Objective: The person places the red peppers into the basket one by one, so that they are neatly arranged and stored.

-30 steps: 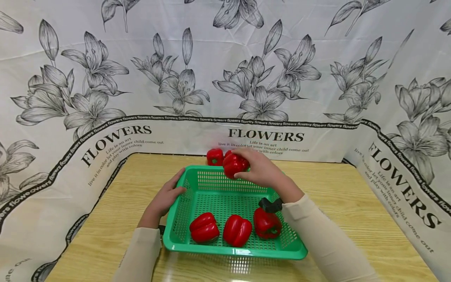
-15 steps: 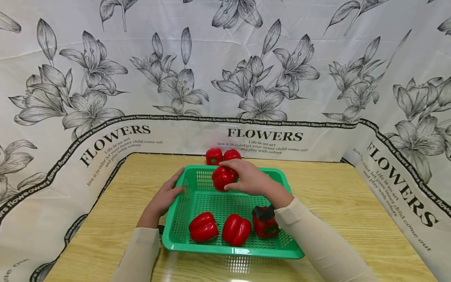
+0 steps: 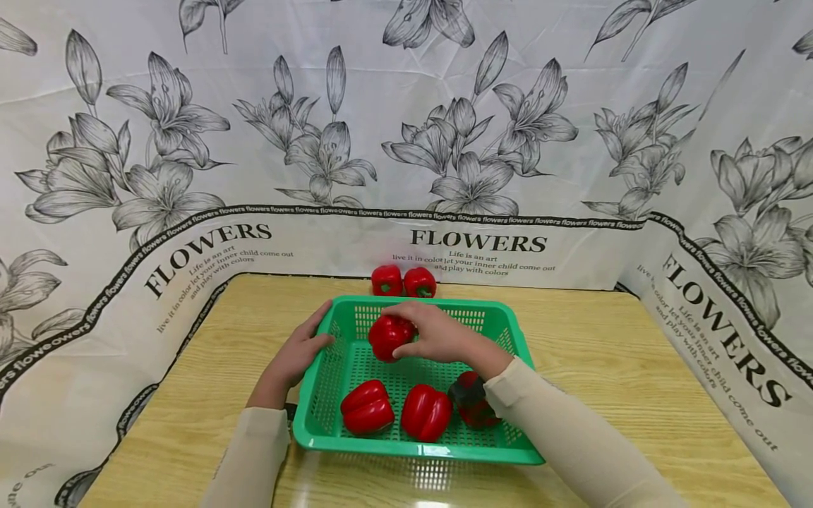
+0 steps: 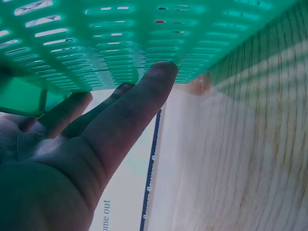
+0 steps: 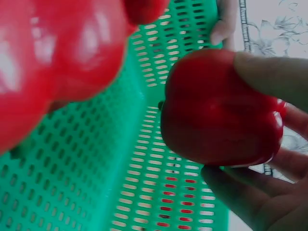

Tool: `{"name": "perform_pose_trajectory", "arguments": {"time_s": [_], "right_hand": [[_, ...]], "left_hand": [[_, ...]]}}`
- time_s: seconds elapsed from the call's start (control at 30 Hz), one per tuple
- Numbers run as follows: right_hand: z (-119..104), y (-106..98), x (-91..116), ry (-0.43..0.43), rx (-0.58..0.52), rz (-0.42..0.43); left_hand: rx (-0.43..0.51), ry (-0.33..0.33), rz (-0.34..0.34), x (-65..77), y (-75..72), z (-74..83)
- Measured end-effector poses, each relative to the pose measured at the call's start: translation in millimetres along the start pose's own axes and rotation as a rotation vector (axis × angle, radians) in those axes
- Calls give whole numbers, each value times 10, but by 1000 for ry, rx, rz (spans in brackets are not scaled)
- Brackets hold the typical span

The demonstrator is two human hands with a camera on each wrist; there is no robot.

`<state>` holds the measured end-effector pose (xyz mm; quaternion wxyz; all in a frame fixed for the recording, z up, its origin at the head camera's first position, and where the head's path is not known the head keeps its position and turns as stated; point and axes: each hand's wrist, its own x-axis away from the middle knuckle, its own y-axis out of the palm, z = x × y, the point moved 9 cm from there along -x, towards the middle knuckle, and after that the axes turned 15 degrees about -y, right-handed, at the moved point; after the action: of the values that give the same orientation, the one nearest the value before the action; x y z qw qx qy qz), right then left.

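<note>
A green plastic basket with slotted walls stands on the table. My left hand holds its left side, the thumb over the rim and the fingers along the outer wall. In my right hand is a red bell pepper, gripped between thumb and fingers inside the basket's far left part. The right wrist view shows this bell pepper from its side, above the slotted floor. Three more red peppers lie along the near side: a left one, a middle one and a right one, partly hidden by the right wrist's dark strap.
Two red peppers, one on the left and one on the right, sit on the wooden table just behind the basket. A white flower-printed cloth rises along the table's back and sides.
My right hand has carried the bell pepper from behind the basket's far rim leftward, nearer and down into the basket. The left hand stays on the basket's side.
</note>
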<state>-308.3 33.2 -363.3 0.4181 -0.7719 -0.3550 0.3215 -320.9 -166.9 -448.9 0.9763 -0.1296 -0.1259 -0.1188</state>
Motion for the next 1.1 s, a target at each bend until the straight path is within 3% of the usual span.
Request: {"name": "perform_pose_trajectory", "arguments": {"time_s": [0.63,1.1], "right_hand": [[156,299,16,25,-36,-138],[183,208,48,12,-152,-65]], "left_hand": [[-19,-3,16,-4,-12,10],[22,0,-8,-8,4,-4]]}}
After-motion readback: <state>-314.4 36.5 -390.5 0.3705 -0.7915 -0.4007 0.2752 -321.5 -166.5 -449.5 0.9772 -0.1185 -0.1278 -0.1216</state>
